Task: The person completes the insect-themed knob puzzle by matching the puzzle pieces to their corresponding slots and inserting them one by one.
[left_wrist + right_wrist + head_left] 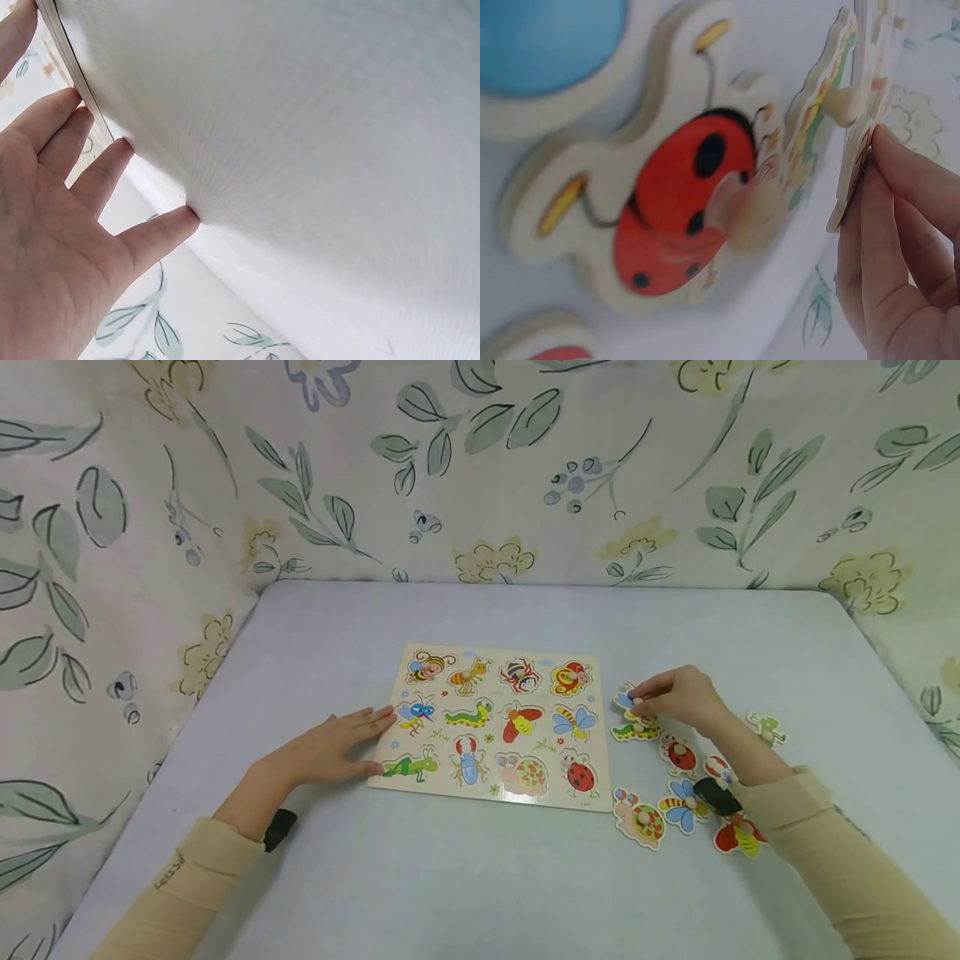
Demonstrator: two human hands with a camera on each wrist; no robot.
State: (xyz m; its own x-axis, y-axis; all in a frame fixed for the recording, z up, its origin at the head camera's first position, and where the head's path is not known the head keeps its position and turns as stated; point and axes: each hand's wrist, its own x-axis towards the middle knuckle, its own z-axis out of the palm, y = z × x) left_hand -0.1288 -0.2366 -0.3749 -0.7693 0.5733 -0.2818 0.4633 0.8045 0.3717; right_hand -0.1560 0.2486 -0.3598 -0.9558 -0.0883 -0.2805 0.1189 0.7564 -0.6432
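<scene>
A wooden insect puzzle board (487,739) lies flat on the white table. My left hand (337,749) rests at its left edge, fingers spread and fairly straight; in the left wrist view several fingertips (126,145) meet the board's side. Right of the board, my right hand (678,697) pinches a wooden puzzle piece with blue on it (623,698) between thumb and fingers. The right wrist view shows this held piece (846,184) nearly edge-on, its picture mostly hidden. Close below it lie a caterpillar piece (632,732) and a ladybug piece (678,755).
More loose pieces lie under and around my right forearm: a snail (640,821), a blue-winged dragonfly (682,807), a red-winged insect (738,837) and a green one (767,728). Flower-printed cloth (510,485) hangs behind the table.
</scene>
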